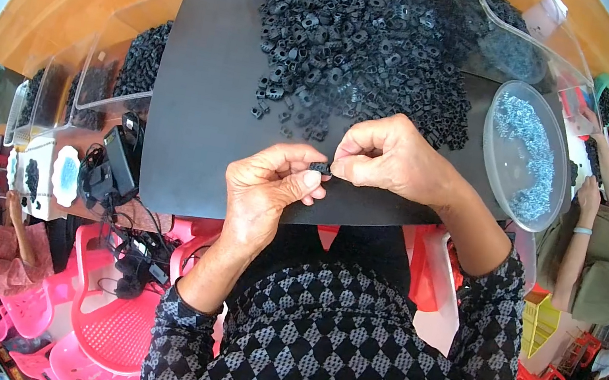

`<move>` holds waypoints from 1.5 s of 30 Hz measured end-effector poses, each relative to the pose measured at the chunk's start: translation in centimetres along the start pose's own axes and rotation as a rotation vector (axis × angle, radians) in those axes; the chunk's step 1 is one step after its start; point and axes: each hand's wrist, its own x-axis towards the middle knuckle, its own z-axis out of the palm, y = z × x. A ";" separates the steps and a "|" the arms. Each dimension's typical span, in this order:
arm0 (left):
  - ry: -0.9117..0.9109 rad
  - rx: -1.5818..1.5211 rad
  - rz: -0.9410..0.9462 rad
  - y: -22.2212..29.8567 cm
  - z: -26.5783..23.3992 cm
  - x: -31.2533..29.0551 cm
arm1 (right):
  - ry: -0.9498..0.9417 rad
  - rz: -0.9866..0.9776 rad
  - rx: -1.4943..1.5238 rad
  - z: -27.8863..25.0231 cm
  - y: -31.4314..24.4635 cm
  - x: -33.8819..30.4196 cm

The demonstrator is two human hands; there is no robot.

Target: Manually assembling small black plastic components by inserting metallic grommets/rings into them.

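Note:
Between the thumb and fingers of my left hand (264, 187) is a small black plastic part (320, 168). My right hand (398, 161) meets it from the right, thumb and forefinger pinched together at the part's end. Whatever lies in that pinch is too small or hidden to name. Both hands are over the near side of a dark table board (204, 117). Beyond them spreads a large heap of similar black plastic parts (370, 40). To the right stands a round clear dish (493, 161) holding many tiny, shiny, bluish-silver pieces (538, 165).
Clear bins of black parts (144, 63) stand at the left, by a black device with cables (120, 163). A pink chair (114, 319) is at lower left. Co-workers sit on both sides, one in pink (12, 254), one in olive (592, 254).

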 end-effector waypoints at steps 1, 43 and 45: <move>0.002 -0.032 -0.021 0.0 0.0 -0.1 | -0.004 0.000 0.000 0.2 0.2 0.1; 0.143 -0.153 -0.038 0.2 -1.1 -1.1 | 0.704 -0.454 -0.741 2.1 2.6 1.1; 0.171 -0.136 -0.040 0.1 -1.2 -1.1 | 0.671 -0.526 -0.876 2.4 2.8 1.8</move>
